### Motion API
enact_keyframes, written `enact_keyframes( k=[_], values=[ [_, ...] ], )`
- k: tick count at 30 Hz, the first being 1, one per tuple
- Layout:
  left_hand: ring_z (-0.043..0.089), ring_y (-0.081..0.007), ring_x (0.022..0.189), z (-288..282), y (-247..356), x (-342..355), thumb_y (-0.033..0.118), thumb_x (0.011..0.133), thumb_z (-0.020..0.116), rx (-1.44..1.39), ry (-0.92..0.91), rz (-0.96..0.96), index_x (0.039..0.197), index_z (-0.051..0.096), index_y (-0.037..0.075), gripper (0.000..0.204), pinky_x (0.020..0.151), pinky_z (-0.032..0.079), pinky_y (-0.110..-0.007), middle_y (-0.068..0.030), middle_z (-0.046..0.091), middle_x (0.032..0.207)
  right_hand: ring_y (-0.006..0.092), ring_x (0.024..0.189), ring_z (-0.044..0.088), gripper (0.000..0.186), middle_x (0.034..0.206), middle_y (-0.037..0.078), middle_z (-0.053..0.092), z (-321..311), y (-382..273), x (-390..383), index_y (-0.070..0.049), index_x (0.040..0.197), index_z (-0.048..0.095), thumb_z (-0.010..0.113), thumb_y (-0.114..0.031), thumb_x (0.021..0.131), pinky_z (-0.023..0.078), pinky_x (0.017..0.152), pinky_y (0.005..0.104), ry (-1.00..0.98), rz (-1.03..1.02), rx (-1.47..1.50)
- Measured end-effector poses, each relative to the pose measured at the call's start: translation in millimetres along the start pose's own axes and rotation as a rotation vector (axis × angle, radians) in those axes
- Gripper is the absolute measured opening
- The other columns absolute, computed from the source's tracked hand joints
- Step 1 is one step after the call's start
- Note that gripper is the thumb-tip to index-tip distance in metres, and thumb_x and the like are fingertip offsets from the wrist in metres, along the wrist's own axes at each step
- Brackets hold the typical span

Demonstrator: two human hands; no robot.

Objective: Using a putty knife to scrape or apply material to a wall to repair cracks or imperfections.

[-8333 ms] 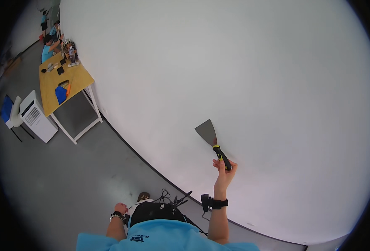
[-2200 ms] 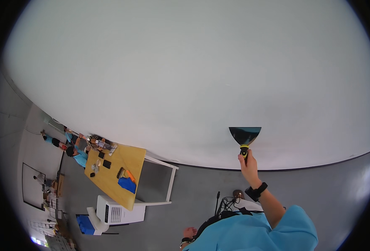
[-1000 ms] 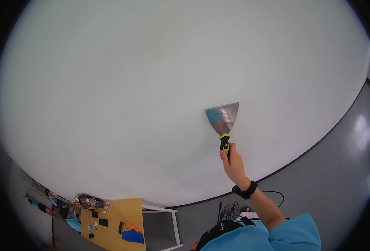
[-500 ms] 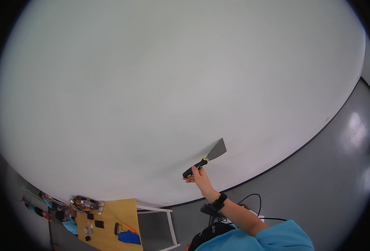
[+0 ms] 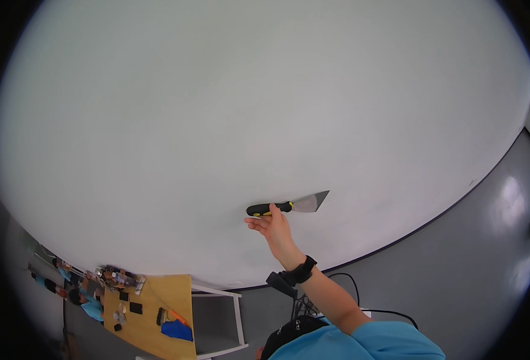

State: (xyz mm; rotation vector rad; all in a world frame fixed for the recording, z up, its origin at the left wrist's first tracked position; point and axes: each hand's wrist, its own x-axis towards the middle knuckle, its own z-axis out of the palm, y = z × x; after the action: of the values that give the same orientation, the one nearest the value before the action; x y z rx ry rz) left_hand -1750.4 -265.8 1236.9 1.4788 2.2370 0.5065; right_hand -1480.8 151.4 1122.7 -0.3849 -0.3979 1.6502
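Note:
My right hand (image 5: 275, 231) comes in on a bare arm from the lower right, a black band on its wrist. Thumb against the handle, it grips a putty knife (image 5: 271, 209) with a black and yellow-green handle and a flat metal blade. The blade points right and slightly up, in front of a broad white wall (image 5: 229, 108). Whether its edge touches the wall, I cannot tell. My left hand is not identifiable anywhere in the picture.
A wooden table (image 5: 151, 327) at the lower left carries a blue cloth (image 5: 176, 330), an orange-handled tool (image 5: 178, 317) and small dark items. People in blue sit or stand beyond it. A black cap (image 5: 295, 333) and cables lie below my arm; grey floor (image 5: 391, 276) runs along the right.
My right hand has moved up and left with the putty knife. The knife has turned from a steep slant to nearly level, and the view has shifted slightly.

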Motion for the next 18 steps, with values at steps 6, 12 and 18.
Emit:
enact_keyframes(
  k=[6,12,18],
  values=[
    [0.058,-0.0219,0.076,-34,6,-19,0.032,0.089,0.063,0.036,0.048,-0.014,0.096,0.056,-0.007,0.040,0.061,0.047,-0.039,-0.0182,0.061,0.086,0.0221,0.077,0.062,0.050,0.098,0.016,0.066,-1,-6,-11,0.002,0.106,0.055,0.028,-0.039,0.101,0.046,0.070,0.0331,0.022,-0.067,-0.037],
    [0.058,-0.0207,0.076,-41,-22,-31,0.034,0.090,0.061,0.048,0.167,0.032,0.099,0.057,-0.007,0.043,0.060,0.047,-0.038,-0.0172,0.062,0.087,0.0200,0.073,0.058,0.051,0.096,0.016,0.065,5,-2,-14,0.001,0.103,0.055,0.027,-0.041,0.100,0.044,0.069,0.0327,0.014,-0.048,-0.031],
    [0.058,-0.0200,0.077,-36,-56,-27,0.037,0.091,0.060,0.027,0.155,0.073,0.104,0.056,-0.007,0.047,0.061,0.047,-0.037,-0.0170,0.062,0.089,0.0196,0.070,0.055,0.051,0.093,0.015,0.064,14,-13,-24,0.001,0.098,0.055,0.026,-0.041,0.099,0.043,0.068,0.0325,0.004,-0.035,0.051]
  ],
)
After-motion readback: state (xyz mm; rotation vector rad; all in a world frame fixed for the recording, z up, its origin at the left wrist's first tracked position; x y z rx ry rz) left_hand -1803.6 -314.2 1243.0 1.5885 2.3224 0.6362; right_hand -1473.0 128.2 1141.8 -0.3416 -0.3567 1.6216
